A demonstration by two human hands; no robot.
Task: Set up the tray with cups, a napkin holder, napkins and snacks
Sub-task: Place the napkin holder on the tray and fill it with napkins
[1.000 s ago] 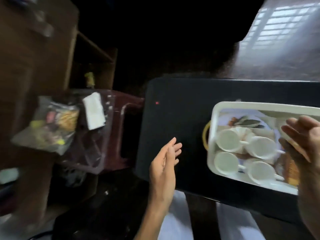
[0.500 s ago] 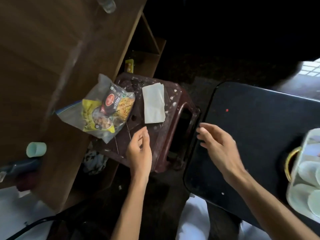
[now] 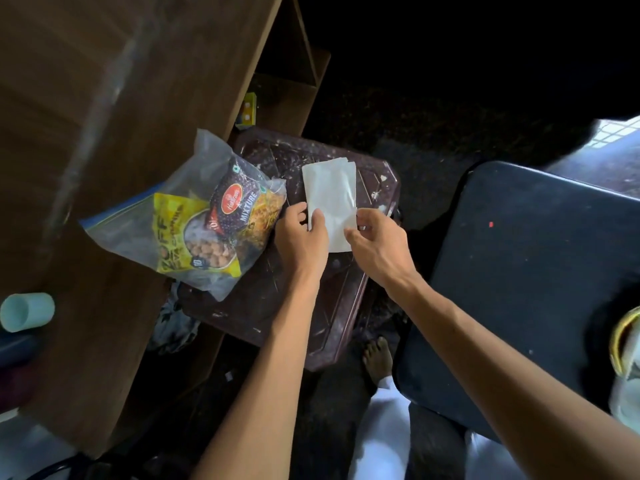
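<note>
Head view. The napkins (image 3: 330, 199) are a thin, flat stack of plain white sheets, rectangular, the long side running from 12 to 6 o'clock and the top edges slightly fanned. The stack lies on the top of a dark maroon plastic stool (image 3: 277, 306) whose surface is scuffed and flecked with white. The left hand (image 3: 301, 240) takes the stack's lower edge at 7 o'clock; its grip is clamped on the napkins, thumb on top of the paper and fingers curled at the side edge. The right hand (image 3: 375, 247) takes the lower corner at 5 o'clock, its grip likewise pinched on the napkins with the fingertips curled over the paper. At 9 o'clock of the napkins, just beside the left hand, a clear zip bag (image 3: 138, 220) lies partly on the stool and holds snack packets (image 3: 214, 230), one yellow and one dark with a red label. A black desk (image 3: 536, 271) stands at 3 o'clock of the stool, apart from it. The tray (image 3: 628, 400) shows only as a pale blurred edge with a yellow handle at 4 o'clock, cut off by the frame. A wooden cabinet (image 3: 104, 133) fills 10 o'clock, with a mint cup (image 3: 26, 311) at 8 o'clock.
</note>
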